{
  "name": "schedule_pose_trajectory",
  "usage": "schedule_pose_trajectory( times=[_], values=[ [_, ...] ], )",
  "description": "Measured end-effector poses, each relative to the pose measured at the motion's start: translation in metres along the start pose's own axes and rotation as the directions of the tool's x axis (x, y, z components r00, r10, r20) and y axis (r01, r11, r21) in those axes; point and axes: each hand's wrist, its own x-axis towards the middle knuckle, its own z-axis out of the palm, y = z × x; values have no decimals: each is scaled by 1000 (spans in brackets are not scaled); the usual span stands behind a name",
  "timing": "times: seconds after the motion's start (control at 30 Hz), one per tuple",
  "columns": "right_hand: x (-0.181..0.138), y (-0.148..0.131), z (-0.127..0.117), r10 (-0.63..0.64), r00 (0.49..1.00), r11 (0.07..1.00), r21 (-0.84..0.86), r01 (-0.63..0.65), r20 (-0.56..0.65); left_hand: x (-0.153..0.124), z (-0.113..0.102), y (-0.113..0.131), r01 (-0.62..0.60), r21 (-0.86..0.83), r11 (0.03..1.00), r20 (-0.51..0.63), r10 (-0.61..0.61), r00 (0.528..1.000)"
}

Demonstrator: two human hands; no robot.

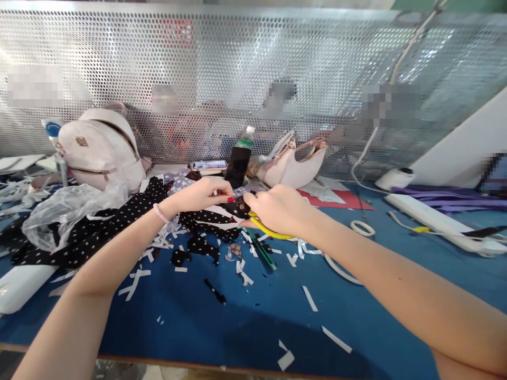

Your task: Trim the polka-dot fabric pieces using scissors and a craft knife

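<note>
My left hand [206, 193], with a beaded bracelet on the wrist, pinches the edge of a small dark patterned fabric piece [239, 207]. Close beside it, my right hand [277, 208] is closed round yellow-handled scissors [273, 230]; their blades are hidden. The two hands almost meet over a pile of black polka-dot fabric [132, 219]. Below my right hand lies a thin green strip-like tool [263, 252]. White paper scraps [245, 277] and black fabric offcuts [204, 247] are scattered around on the blue table [190, 327].
Along the perforated metal screen [237, 63] stand a white backpack [101, 148], a dark drink bottle [240, 158] and a white handbag [295, 163]. A phone [209, 165] rests nearby. To the right are a tape roll [362, 228], a white power strip [435, 219] and purple strips [451, 198].
</note>
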Motion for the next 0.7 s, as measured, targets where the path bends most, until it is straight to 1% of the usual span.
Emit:
schedule_pose_trajectory(
  times=[0.13, 0.27, 0.43, 0.7],
  values=[
    [2, 0, 1, 0, 1000, 1000, -10, 0, -17, 3, -1, -3, 28, -24, 999, 22, -28, 999],
    [7, 5, 6, -2, 999, 1000, 12, 3, -39, 8, -3, -7, 49, -53, 997, 69, -46, 997],
    [11, 9, 8, 10, 1000, 1000, 29, -10, -9, 12, -5, -13, 78, -87, 993, 113, -68, 991],
    [19, 11, 3, 25, 1000, 999, 34, -25, 12, 25, -3, -28, 119, -152, 981, 83, -107, 991]
  ],
)
